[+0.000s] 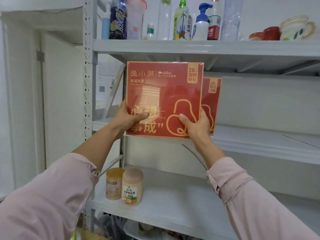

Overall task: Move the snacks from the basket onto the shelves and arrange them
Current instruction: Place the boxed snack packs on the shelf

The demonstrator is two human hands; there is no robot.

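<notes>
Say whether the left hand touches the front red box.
Touching. Head view: left hand grips the front red box at its left edge, thumb on its face.

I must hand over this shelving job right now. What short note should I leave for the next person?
Left hand grips the held red box at its left edge; right hand grips its lower right.
Done: a second red box stands upright on the middle shelf, behind it; a yellow canister and a pink canister stand on the lower shelf.
Left: set the held box down and align it. Basket not in view.
</notes>
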